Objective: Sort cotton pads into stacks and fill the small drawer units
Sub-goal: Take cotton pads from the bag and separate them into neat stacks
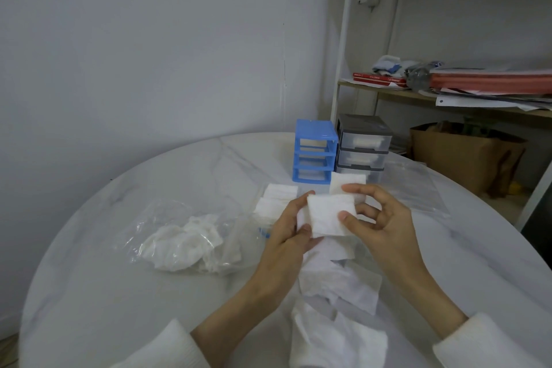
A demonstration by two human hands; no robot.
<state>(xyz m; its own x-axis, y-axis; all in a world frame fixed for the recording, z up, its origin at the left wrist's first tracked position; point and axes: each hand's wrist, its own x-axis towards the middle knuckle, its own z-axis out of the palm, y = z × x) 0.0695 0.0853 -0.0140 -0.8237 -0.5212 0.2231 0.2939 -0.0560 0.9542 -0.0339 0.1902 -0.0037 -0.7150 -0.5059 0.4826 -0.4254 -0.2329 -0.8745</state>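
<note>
Both my hands hold a small stack of white square cotton pads (327,215) above the table. My left hand (288,228) grips its left edge, thumb on the lower corner. My right hand (378,215) pinches the right edge with thumb and forefinger. Loose cotton pads (340,287) lie scattered under and in front of my hands. Sorted stacks of pads (276,199) sit behind my left hand. A blue drawer unit (315,151) and a grey drawer unit (363,145) stand at the back; the grey drawers show white pads inside.
A clear plastic bag with crumpled white material (185,240) lies on the left of the round marble table (119,293). Another clear bag (418,185) lies at the right. A shelf with papers (478,84) and a brown paper bag (466,155) stand beyond the table.
</note>
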